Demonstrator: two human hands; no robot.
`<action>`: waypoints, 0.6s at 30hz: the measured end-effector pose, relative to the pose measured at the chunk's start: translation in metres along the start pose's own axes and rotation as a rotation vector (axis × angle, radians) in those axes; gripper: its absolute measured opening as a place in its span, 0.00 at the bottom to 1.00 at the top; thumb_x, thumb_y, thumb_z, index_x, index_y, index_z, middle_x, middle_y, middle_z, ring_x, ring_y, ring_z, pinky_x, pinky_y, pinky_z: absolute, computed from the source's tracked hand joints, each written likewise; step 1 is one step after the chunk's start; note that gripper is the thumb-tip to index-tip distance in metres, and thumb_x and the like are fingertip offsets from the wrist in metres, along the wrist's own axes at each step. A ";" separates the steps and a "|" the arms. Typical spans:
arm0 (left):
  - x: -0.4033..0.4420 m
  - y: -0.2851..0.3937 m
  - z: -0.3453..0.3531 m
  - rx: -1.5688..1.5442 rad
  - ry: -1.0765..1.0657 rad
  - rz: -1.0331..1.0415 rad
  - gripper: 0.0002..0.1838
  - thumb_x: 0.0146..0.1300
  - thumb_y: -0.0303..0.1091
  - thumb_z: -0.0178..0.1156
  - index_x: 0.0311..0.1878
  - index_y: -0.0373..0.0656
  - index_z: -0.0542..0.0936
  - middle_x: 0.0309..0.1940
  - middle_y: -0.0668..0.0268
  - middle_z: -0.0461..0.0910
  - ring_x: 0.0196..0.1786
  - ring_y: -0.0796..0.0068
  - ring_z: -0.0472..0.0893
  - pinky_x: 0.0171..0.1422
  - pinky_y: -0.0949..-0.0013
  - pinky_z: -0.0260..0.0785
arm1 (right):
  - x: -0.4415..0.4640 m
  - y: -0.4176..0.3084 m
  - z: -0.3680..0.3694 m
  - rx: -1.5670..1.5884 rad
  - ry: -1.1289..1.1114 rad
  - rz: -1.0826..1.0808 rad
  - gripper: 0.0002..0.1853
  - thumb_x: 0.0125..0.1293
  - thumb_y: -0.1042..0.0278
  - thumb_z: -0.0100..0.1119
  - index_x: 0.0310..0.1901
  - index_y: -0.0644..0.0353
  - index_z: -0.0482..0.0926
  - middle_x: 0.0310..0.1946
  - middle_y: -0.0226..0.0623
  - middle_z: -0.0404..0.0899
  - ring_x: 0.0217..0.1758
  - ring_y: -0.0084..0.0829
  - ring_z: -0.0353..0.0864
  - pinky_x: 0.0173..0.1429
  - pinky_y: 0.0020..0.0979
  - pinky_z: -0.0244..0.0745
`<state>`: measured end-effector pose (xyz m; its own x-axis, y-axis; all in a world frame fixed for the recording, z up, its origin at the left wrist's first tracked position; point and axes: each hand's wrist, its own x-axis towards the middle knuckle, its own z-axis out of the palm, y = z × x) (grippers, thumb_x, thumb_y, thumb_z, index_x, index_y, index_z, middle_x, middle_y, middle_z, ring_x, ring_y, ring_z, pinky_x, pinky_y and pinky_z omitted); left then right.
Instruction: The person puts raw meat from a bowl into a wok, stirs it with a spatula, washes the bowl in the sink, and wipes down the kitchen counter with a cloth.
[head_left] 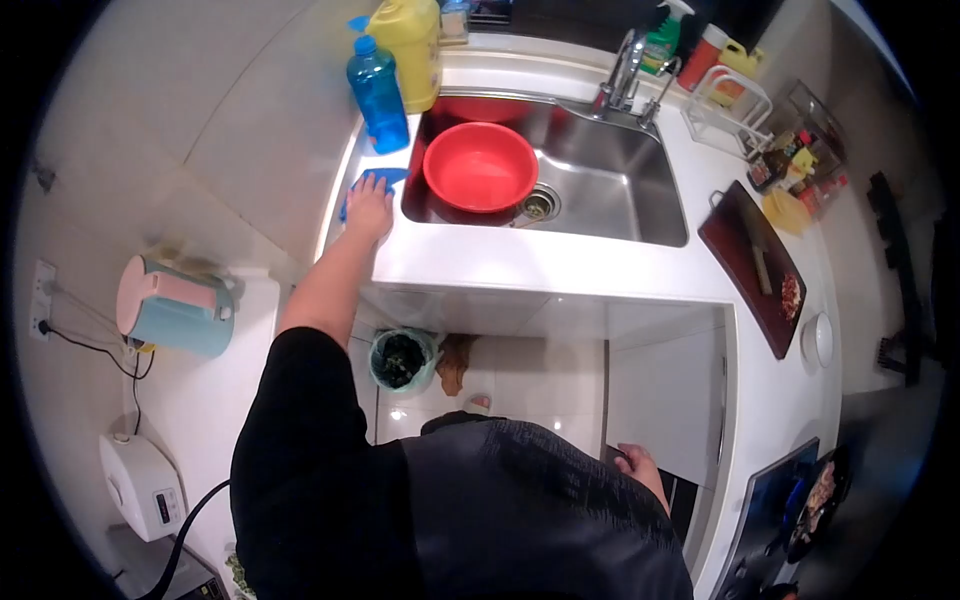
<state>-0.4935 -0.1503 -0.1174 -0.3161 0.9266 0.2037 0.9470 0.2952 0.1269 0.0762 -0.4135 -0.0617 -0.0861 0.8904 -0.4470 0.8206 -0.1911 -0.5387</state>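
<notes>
My left hand (369, 208) presses down on a blue cloth (391, 178) on the white counter, left of the sink (600, 172). Its fingers cover part of the cloth. Just behind it stands a blue bottle (378, 100), and behind that a yellow jug (408, 50). Inside the sink, a red basin (480, 168) sits beside the drain strainer (538, 205). My right hand (637, 464) hangs low near the cabinet front at the right, fingers loosely curled and slightly apart, with nothing visible in them.
A brown cutting board (735, 240) with a knife (761, 270) and chopped food lies right of the sink, near a white bowl (817, 340). A pan (815, 505) rests on the stove. A kettle (180, 308) and rice cooker (142, 488) stand left; a lined bin (402, 360) is on the floor.
</notes>
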 end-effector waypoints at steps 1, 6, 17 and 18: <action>0.009 0.004 0.001 0.011 0.005 -0.021 0.25 0.61 0.43 0.42 0.60 0.43 0.62 0.63 0.57 0.56 0.66 0.58 0.53 0.67 0.52 0.42 | 0.001 -0.005 0.001 0.014 -0.005 0.021 0.14 0.56 0.70 0.54 0.45 0.63 0.73 0.46 0.47 0.71 0.50 0.45 0.70 0.53 0.34 0.66; 0.052 0.015 0.004 -0.021 -0.036 -0.146 0.26 0.60 0.42 0.40 0.61 0.41 0.60 0.63 0.55 0.54 0.67 0.58 0.50 0.69 0.54 0.37 | 0.027 -0.010 0.024 0.152 -0.018 0.068 0.14 0.56 0.70 0.54 0.45 0.62 0.73 0.45 0.47 0.72 0.49 0.44 0.71 0.51 0.34 0.68; 0.036 0.022 0.005 -0.006 0.005 -0.252 0.26 0.61 0.40 0.41 0.60 0.37 0.61 0.62 0.55 0.57 0.66 0.59 0.54 0.68 0.55 0.41 | 0.108 -0.030 0.000 0.141 -0.085 -0.285 0.12 0.57 0.70 0.53 0.43 0.61 0.74 0.43 0.43 0.74 0.47 0.42 0.73 0.52 0.33 0.67; 0.016 0.025 -0.002 -0.004 0.057 -0.208 0.25 0.60 0.39 0.42 0.59 0.37 0.62 0.61 0.54 0.59 0.64 0.58 0.56 0.67 0.55 0.43 | 0.118 -0.043 -0.018 0.100 -0.095 -0.330 0.12 0.57 0.71 0.53 0.43 0.61 0.75 0.42 0.43 0.74 0.47 0.42 0.73 0.51 0.33 0.67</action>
<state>-0.4753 -0.1289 -0.1089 -0.5079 0.8310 0.2268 0.8606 0.4779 0.1760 0.0410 -0.2929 -0.0780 -0.3938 0.8692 -0.2991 0.6809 0.0572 -0.7302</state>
